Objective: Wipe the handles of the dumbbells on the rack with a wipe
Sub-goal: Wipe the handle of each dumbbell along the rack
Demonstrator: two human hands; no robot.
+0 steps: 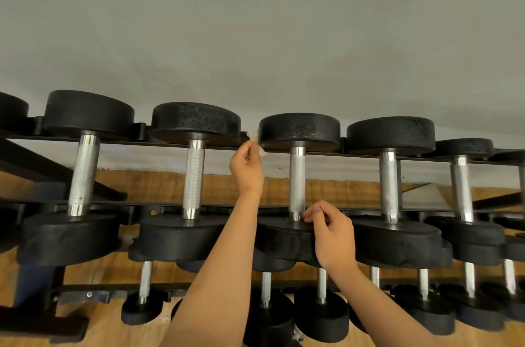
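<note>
Both forearms reach up to the rack point(34, 167). Left hand point(245, 173) pinches a small crumpled wipe point(255, 139) between the far heads of two upper dumbbells point(196, 122), off any handle. Right hand point(331, 233), fingers curled, touches the lower end of a dumbbell handle point(297, 182); whether it grips anything I cannot tell. Smaller dumbbells point(321, 315) fill the lower tier.

No readable text, label, brand or number shows on the dumbbells point(297, 176) or rack point(170, 145).
</note>
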